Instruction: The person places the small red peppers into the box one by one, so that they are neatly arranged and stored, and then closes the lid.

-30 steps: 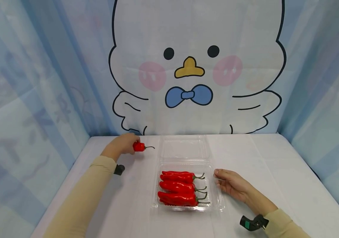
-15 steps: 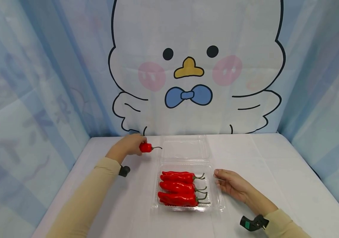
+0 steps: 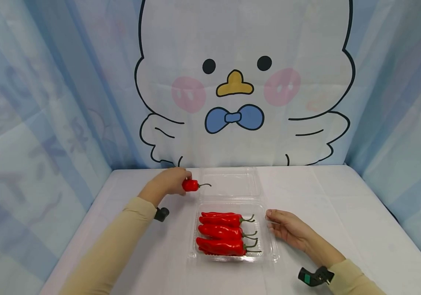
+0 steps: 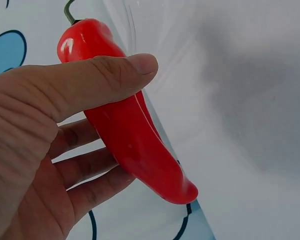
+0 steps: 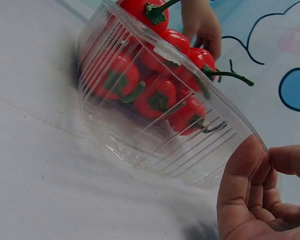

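Observation:
My left hand (image 3: 169,181) holds a red chili pepper (image 4: 130,130) between thumb and fingers, its green stem pointing right in the head view. That hand is at the back of the table, just left of the raised clear lid (image 3: 229,183). A clear plastic clamshell box (image 3: 269,246) stands open in the middle, with several red peppers (image 3: 221,232) lying side by side in it, stems to the right. With thumb and fingertips my right hand (image 3: 287,229) pinches the box's right rim, as the right wrist view shows close up.
A white-covered table (image 3: 328,205) bears the box. Behind it hangs a curtain (image 3: 243,147) printed with a cartoon bird, and pale blue curtains (image 3: 402,123) flank both sides.
My left hand has moved steadily to the right with the pepper, closer to the lid. The right hand and the box have stayed in place.

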{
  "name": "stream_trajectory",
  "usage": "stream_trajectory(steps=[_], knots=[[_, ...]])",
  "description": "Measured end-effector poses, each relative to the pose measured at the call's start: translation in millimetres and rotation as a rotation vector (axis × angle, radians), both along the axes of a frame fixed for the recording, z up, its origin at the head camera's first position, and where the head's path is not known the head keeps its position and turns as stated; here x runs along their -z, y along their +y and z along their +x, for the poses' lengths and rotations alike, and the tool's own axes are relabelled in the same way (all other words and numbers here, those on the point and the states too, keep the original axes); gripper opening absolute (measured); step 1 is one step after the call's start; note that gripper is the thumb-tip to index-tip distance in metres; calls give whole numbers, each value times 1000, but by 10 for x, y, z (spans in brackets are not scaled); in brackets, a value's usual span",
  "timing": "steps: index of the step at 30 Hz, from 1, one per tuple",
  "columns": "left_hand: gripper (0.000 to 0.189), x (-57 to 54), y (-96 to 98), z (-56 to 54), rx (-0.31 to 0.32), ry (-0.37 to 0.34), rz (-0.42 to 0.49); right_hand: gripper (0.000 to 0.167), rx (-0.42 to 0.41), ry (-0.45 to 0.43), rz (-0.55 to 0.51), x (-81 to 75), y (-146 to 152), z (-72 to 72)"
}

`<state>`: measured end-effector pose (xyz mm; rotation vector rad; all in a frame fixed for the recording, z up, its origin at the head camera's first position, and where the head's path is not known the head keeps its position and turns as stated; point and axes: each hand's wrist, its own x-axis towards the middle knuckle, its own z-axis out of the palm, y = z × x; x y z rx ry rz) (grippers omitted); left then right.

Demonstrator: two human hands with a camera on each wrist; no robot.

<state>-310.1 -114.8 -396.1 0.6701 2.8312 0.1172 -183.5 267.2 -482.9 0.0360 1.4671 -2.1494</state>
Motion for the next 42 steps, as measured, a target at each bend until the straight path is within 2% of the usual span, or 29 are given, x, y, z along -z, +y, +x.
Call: stream_trajectory(steps=[15,22,31,42], knots=[[48,-43,291,187,54,38,14,19,0,-7,-15,4,7,0],[53,-71,411,265,58,-11,32,18,-5,4,-2,-5,-1,2],[51,-104,579,369,103,-37,23,19,-1,4,-7,0,1,3],[50,-102,792,488,152,-29,19,18,4,-5,-15,11,5,8]])
